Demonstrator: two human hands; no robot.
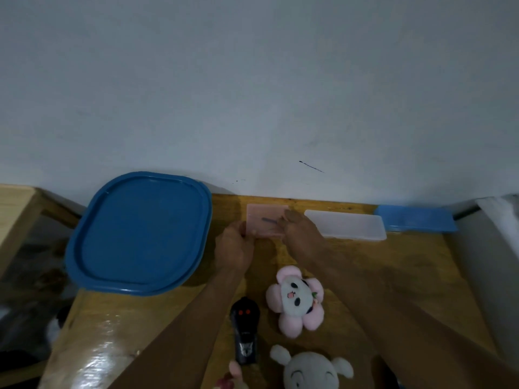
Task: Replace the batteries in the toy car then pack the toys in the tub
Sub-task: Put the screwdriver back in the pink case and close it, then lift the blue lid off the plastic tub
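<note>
A small pink box [266, 213] lies near the wall at the back of the wooden table [407, 265]. My left hand [234, 248] grips its left edge. My right hand [299, 228] reaches into the box from the right, fingers at a thin dark tool [269, 220] inside; whether they pinch it I cannot tell. The dark toy car [245, 329] with two red lights lies near the front between my forearms. A pink panda plush [296, 301] sits to its right, and a white plush [310, 370] lies at the bottom edge. The tub with its blue lid [140, 234] stands at the left.
A clear plastic box [348, 224] and a blue box [415, 219] sit along the wall at the right. A small pink toy [234, 373] shows at the bottom edge. The table's left edge drops off beside the tub. A pale wooden piece [16, 211] stands at far left.
</note>
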